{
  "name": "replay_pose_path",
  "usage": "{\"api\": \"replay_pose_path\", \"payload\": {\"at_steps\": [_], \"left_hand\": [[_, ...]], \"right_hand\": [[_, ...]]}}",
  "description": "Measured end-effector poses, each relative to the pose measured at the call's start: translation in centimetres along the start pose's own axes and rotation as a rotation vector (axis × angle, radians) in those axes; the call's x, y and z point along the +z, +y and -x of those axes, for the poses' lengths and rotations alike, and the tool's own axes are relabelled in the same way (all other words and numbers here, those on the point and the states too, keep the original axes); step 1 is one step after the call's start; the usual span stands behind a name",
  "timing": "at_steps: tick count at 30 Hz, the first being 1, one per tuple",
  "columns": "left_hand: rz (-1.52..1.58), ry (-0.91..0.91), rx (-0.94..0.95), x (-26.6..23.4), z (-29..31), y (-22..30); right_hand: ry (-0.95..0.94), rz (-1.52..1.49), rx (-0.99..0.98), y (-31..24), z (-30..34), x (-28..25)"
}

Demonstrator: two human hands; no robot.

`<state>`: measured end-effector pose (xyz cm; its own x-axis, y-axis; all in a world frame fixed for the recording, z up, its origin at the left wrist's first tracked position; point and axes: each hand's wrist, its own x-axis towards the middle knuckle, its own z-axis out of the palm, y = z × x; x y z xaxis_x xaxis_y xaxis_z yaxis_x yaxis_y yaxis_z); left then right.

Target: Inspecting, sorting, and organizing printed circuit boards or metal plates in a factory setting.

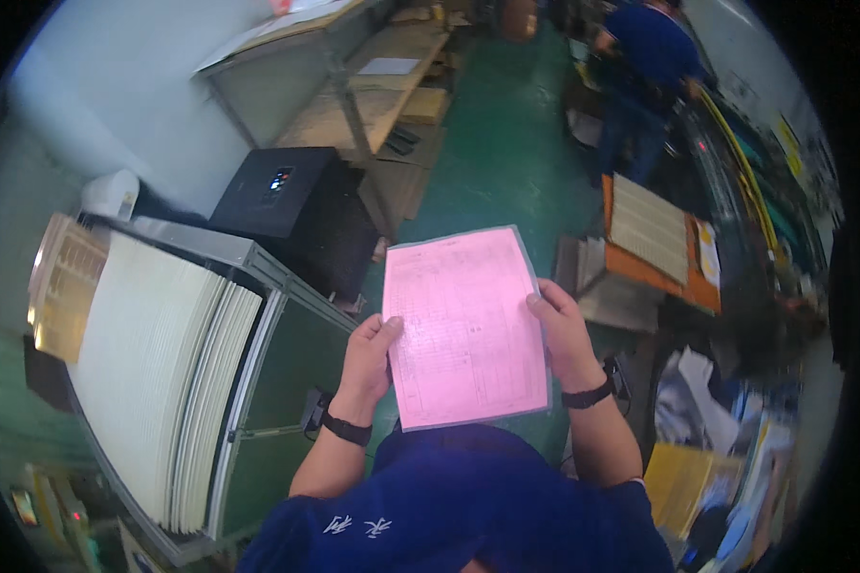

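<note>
I hold a pink printed form in a clear plastic sleeve (463,325) up in front of my chest with both hands. My left hand (368,358) grips its left edge with the thumb on top. My right hand (562,329) grips the right edge the same way. Each wrist wears a black band. My dark blue shirt fills the bottom of the view.
A large stack of cream sheets (162,382) lies on a metal-framed table (258,286) at my left. A black box (287,196) stands behind it. A person in blue (650,67) works at the far right. An orange tray with white sheets (655,244) and scattered papers (707,430) sit at right on the green floor.
</note>
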<state>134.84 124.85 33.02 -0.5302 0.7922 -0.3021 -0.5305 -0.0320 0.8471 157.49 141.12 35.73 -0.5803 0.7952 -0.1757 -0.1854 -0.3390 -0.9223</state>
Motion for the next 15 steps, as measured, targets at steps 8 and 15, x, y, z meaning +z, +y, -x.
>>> {"api": "replay_pose_path", "payload": {"at_steps": [8, 15], "left_hand": [[0.040, -0.016, 0.008, 4.0, -12.4, -0.4], [0.170, 0.019, 0.032, 5.5, -26.8, 2.3]], "right_hand": [[-0.114, 0.002, 0.018, -0.3, -14.5, -4.8], [-0.074, 0.075, -0.001, -5.6, -27.6, -1.9]]}}
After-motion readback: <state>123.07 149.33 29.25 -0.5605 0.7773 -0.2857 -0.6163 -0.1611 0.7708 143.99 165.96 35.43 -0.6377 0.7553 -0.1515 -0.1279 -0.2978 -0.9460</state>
